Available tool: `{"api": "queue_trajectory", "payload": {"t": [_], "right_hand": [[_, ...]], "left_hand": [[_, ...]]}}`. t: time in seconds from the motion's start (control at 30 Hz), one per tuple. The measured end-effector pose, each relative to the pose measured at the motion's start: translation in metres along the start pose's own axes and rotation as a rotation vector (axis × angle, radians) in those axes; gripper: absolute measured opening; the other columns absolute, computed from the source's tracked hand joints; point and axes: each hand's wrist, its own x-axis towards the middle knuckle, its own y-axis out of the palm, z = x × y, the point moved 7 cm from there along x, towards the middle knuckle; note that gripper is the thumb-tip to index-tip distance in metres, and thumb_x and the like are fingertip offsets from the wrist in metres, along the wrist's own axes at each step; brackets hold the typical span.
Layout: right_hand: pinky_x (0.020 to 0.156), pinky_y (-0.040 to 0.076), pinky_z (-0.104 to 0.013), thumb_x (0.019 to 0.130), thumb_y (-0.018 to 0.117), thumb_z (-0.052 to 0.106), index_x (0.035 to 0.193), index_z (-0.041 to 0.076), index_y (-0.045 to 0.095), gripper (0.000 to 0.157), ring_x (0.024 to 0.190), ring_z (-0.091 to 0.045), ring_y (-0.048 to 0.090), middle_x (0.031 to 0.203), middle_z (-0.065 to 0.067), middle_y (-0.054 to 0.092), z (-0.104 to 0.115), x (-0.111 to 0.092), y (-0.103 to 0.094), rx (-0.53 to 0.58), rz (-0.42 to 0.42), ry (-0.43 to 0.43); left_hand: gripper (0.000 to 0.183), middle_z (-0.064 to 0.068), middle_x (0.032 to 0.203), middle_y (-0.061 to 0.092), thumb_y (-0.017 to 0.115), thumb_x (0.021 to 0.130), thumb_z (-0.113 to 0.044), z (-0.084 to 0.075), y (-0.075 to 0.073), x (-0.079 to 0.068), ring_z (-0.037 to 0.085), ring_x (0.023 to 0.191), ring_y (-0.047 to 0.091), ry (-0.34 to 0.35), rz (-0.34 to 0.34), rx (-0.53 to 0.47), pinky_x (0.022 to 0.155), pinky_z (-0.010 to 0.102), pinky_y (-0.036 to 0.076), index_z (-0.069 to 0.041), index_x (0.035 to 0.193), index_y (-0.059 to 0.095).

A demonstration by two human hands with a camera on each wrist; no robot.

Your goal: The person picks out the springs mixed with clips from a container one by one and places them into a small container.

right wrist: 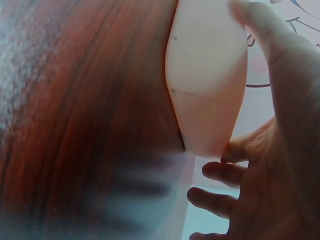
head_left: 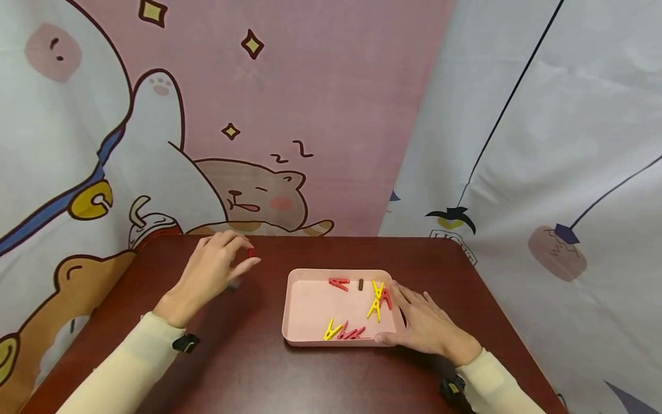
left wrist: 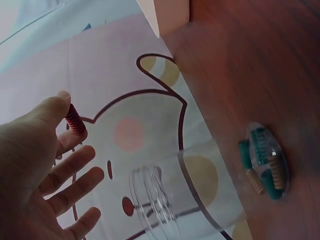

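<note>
Between thumb and index finger my left hand (head_left: pixel 212 264) pinches a small red ribbed peg (left wrist: pixel 75 119), raised over the table's left side. Below it a clear jar (left wrist: pixel 156 202) stands on the table, its mouth apart from the peg; teal and tan ribbed pegs (left wrist: pixel 272 182) lie at its bottom. In the head view the hand hides most of the jar. My right hand (head_left: pixel 426 322) grips the right end of the pink tray (head_left: pixel 310 305), thumb at the near rim, index finger at the far right. Inside the tray are yellow clothespins (head_left: pixel 376 300), red clothespins (head_left: pixel 338 283) and a dark brown peg (head_left: pixel 360 284).
The brown wooden table (head_left: pixel 248 374) carries the tray at centre right and the jar to its left. A cartoon-printed curtain (head_left: pixel 320 115) hangs along the table's far edge and both sides.
</note>
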Motion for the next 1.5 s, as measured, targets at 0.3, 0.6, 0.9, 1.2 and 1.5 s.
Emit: {"api": "queue_trajectory", "payload": {"t": [0.3,0.6,0.9,1.2,1.5], "right_hand": [[0.135,0.03,-0.085,0.085,0.073,0.096,0.184,0.006,0.031,0.14,0.165,-0.048,0.053,0.185,-0.022,0.045,-0.001,0.001,0.0,0.006,-0.008,0.0],[0.135,0.032,-0.084,0.086,0.073,0.096,0.183,0.006,0.034,0.138,0.165,-0.047,0.054,0.185,-0.021,0.045,-0.001,0.001,0.0,0.006,-0.021,-0.014],[0.135,0.032,-0.083,0.086,0.074,0.096,0.184,0.007,0.032,0.138,0.166,-0.046,0.053,0.185,-0.02,0.045,-0.003,0.001,0.002,0.016,-0.018,-0.011],[0.134,0.033,-0.083,0.086,0.074,0.096,0.184,0.008,0.031,0.139,0.165,-0.047,0.054,0.185,-0.02,0.045,-0.002,0.0,0.003,0.03,-0.024,-0.016],[0.134,0.033,-0.084,0.086,0.073,0.096,0.185,0.008,0.029,0.139,0.166,-0.047,0.053,0.186,-0.02,0.043,-0.002,0.0,0.003,0.036,-0.017,-0.011]], "left_hand": [[0.03,0.011,0.116,0.08,0.095,0.099,-0.035,0.021,-0.011,-0.005,0.036,0.108,0.075,-0.046,-0.039,-0.005,0.095,0.066,0.056,-0.012,0.113,0.083],[0.03,0.013,0.123,0.08,0.093,0.1,-0.036,0.045,-0.011,-0.014,0.04,0.121,0.076,-0.111,-0.001,-0.007,0.095,0.069,0.055,-0.011,0.115,0.084],[0.031,0.015,0.127,0.08,0.092,0.102,-0.037,0.061,-0.005,-0.02,0.041,0.121,0.076,-0.146,0.029,-0.002,0.094,0.072,0.055,-0.011,0.117,0.084],[0.029,0.018,0.127,0.08,0.09,0.104,-0.035,0.065,-0.001,-0.021,0.042,0.119,0.076,-0.15,0.066,-0.03,0.095,0.07,0.06,-0.01,0.119,0.085],[0.031,0.018,0.136,0.079,0.086,0.107,-0.041,0.068,-0.001,-0.019,0.044,0.128,0.074,-0.175,0.121,-0.039,0.099,0.074,0.056,-0.014,0.123,0.086]]}}
